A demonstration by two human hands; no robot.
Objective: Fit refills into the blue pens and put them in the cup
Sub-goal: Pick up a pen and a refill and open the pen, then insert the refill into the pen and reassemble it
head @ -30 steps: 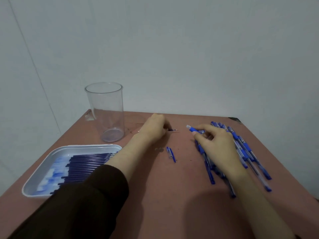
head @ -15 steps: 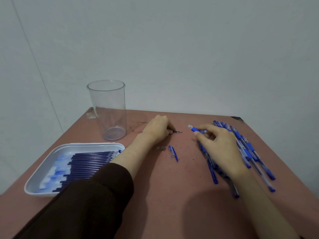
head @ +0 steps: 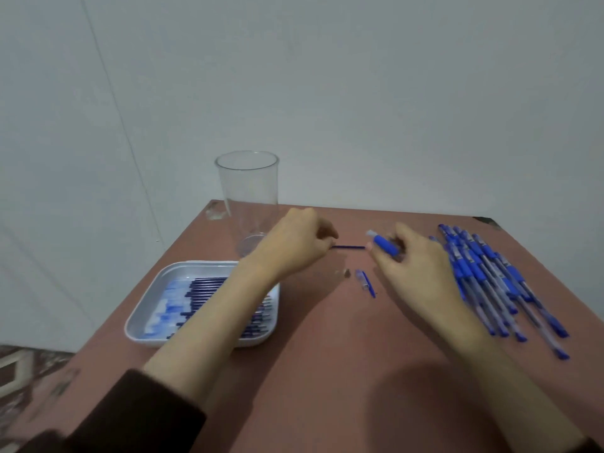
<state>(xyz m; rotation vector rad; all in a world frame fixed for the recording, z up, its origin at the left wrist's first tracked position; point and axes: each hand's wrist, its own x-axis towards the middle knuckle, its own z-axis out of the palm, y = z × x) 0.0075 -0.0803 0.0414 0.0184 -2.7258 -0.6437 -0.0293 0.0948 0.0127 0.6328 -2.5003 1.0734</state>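
Toward the far edge of the desk (head: 327, 371), the left hand (head: 295, 243) pinches a blue refill (head: 349, 247) pointing at the blue pen (head: 385, 246) the right hand (head: 415, 261) grips. The cup (head: 247, 191) stands by the far left corner.

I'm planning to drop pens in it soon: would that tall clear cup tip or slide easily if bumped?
Probably tippy: the cup stands upright, tall for its narrow base, and empty. It looks like thin clear plastic, so likely light and apt to slide on the table. The left hand is close beside it, so a knock seems possible.
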